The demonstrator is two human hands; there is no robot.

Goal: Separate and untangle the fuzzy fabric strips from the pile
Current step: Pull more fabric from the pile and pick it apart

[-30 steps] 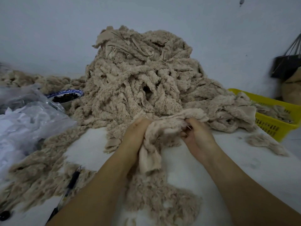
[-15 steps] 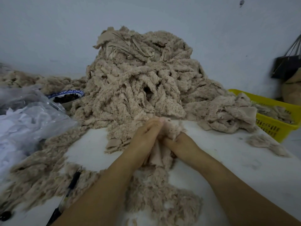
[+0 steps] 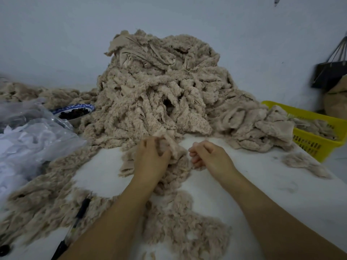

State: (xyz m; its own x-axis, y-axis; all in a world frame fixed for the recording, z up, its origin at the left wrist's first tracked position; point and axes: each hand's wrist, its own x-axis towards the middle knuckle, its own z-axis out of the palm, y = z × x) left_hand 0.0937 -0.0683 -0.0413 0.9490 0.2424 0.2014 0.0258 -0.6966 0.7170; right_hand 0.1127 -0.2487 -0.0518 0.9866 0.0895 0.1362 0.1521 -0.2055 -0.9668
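Right hand [image 3: 210, 157] is drawing away, curled and apparently empty; left hand [image 3: 151, 158] is clutching a fuzzy strip [image 3: 178, 153] off the pile [image 3: 159, 87].

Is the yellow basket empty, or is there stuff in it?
Not empty. The basket has fuzzy strips lying inside, showing above its front wall. How deep they go, I cannot tell.

Left hand [image 3: 150, 158] fingers gripping fabric strip [image 3: 175, 147], right hand [image 3: 212, 156] fingers curled, forearms extended forward
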